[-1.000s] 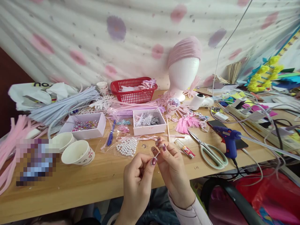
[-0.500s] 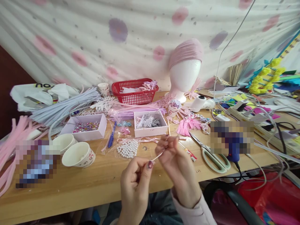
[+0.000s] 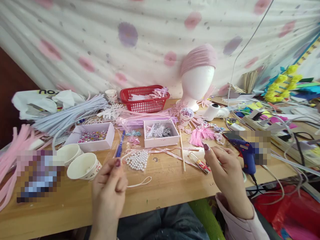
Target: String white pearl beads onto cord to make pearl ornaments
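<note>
A thin white cord is pinched in my left hand. A short piece sticks up past the fingertips, and a loop of it hangs out on the right over the wood. Well apart to the right, my right hand is closed, thumb against the bent fingers; what it holds, if anything, I cannot make out. Behind that hand lie the scissors, mostly hidden, with bits of the pale green handles showing. White pearl beads in clear film lie between the hands, farther back.
Two paper cups stand at left. White boxes hold beads and trinkets. Behind are a red basket and a foam head. A blue glue gun, a wooden stick and a glue tube lie at right.
My hands were close together with the white cord between them. They have parted: the left moved left with the cord, the right moved right, in front of the scissors.
</note>
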Demonstrator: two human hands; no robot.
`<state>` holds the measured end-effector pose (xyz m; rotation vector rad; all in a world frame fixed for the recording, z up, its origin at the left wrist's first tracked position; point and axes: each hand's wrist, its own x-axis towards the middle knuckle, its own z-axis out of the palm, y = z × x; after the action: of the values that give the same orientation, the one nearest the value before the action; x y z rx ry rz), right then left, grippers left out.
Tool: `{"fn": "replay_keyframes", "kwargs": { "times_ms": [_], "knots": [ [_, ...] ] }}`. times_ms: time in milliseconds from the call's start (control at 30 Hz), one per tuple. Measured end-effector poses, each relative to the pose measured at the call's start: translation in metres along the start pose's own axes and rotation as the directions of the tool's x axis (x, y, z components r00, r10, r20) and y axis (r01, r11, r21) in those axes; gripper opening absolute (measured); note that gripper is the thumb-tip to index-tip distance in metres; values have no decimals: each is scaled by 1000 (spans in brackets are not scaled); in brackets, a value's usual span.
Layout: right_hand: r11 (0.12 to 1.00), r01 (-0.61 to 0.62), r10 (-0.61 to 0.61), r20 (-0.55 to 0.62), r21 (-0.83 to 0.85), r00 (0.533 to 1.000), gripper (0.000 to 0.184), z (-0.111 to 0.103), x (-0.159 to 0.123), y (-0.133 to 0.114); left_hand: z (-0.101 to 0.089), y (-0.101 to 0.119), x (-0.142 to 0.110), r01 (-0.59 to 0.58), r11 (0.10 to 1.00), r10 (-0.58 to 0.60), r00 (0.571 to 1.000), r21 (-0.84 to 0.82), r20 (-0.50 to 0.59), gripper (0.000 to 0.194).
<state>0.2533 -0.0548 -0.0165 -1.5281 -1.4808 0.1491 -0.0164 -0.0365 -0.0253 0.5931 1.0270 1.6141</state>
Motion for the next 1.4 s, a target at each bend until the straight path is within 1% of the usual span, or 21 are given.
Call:
{"fn": "replay_keyframes", "kwargs": {
  "times_ms": [100, 133, 200, 233, 267, 333, 433, 567, 633, 733, 800, 833, 867, 933, 1000, 1067, 1100, 1167, 1233, 1333, 1400],
  "knots": [
    [966, 166, -164, 24, -200, 986, 60, -15, 10, 9, -7, 19, 10, -97, 995, 98, 994, 31, -38, 36],
    [955, 198, -193, 45, -219, 980, 57, -18, 14, 11, -8, 25, 12, -124, 992, 125, 991, 38, -37, 34],
    [944, 240, -229, 75, -225, 971, 37, -23, 19, 14, -8, 32, 12, -156, 987, 157, 987, 43, -18, 30],
    [946, 242, -230, 77, -215, 970, 24, -24, 21, 14, -7, 33, 11, -163, 986, 164, 987, 43, -8, 28],
    [954, 227, -219, 62, -196, 974, 21, -24, 21, 13, -5, 34, 10, -165, 985, 165, 986, 44, 2, 28],
    [972, 179, -182, -11, -154, 983, 29, -23, 21, 9, -1, 31, 6, -156, 986, 155, 988, 52, 27, 27],
    [985, 140, -148, -78, -97, 986, 19, -21, 17, 1, 5, 24, 0, -112, 991, 105, 990, 75, 94, 31],
    [997, 75, -76, -90, -5, 993, 36, -16, 11, -8, 15, 17, -8, -33, 994, 9, 975, 103, 224, 37],
    [998, 63, -59, -102, 31, 993, 47, -10, 6, -15, 22, 16, -12, -14, 994, -15, 967, 111, 255, 39],
    [992, 39, -27, -101, 117, 994, 65, 10, -6, -32, 33, 10, -17, -43, 994, 16, 967, 101, 255, 42],
    [976, 4, 23, -123, 217, 992, 70, 28, -16, -48, 40, 3, -22, -130, 983, 95, 965, 132, 245, 42],
    [919, -53, 106, -116, 390, 988, 63, 37, -21, -56, 43, -2, -26, -190, 967, 146, 959, 170, 242, 41],
    [826, -104, 152, -40, 553, 988, 54, 45, -25, -64, 45, -7, -30, -253, 942, 198, 949, 219, 245, 40],
    [619, -236, 170, 166, 749, 971, 38, 59, -31, -76, 49, -17, -38, -348, 887, 270, 924, 304, 270, 36],
    [463, -349, 165, 307, 815, 937, 26, 65, -34, -81, 50, -25, -46, -389, 856, 295, 909, 341, 295, 32],
    [375, -391, 200, 338, 840, 920, 19, 66, -35, -80, 48, -29, -52, -384, 851, 276, 907, 358, 318, 31],
    [359, -393, 214, 335, 847, 917, 17, 64, -35, -79, 46, -30, -53, -376, 852, 259, 907, 364, 331, 31],
    [385, -394, 199, 342, 834, 918, 15, 59, -33, -75, 42, -29, -53, -386, 848, 262, 900, 362, 347, 29],
    [463, -386, 163, 351, 798, 922, 15, 53, -31, -72, 38, -24, -51, -432, 836, 318, 884, 338, 343, 24],
    [569, -342, 126, 332, 747, 935, 17, 46, -26, -71, 35, -9, -46, -466, 827, 365, 870, 313, 332, 16],
    [617, -305, 100, 312, 726, 945, 16, 44, -22, -73, 37, 2, -43, -483, 809, 353, 856, 336, 378, 11]
  ]
}}
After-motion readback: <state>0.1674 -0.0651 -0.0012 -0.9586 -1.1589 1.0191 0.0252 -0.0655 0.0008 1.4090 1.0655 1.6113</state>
